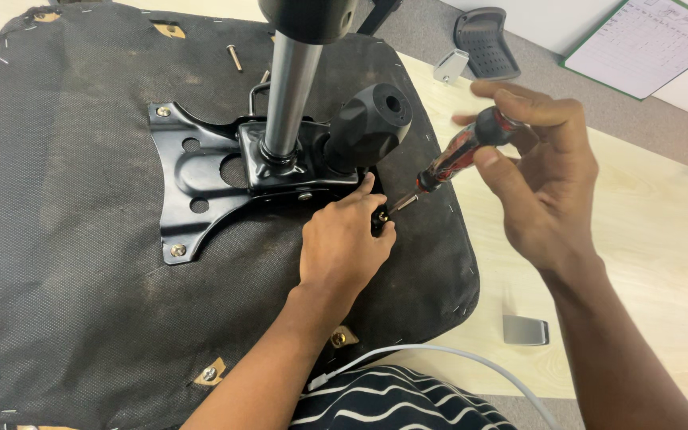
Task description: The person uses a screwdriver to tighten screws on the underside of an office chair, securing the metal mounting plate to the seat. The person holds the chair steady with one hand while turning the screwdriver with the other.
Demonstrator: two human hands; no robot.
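An upturned office chair seat point(65, 302) with black fabric underside lies on a pale wooden table. A black metal mounting plate point(193, 171) is bolted to it, with a silver gas cylinder point(288, 87) and a black round knob point(372, 123) rising from it. My left hand point(344, 243) rests on the fabric by the plate's right corner, fingertips pinching around a screw point(380, 215). My right hand point(539, 175) grips a red-and-black screwdriver point(459, 155), its tip pointed down-left at that screw.
A loose bolt point(235, 57) lies on the fabric at the top. A black armrest pad point(485, 41) and a metal bracket point(450, 65) lie at the back. A small grey metal piece point(525, 329) and a white cable point(439, 358) are near me. A green-edged paper sheet point(646, 44) lies far right.
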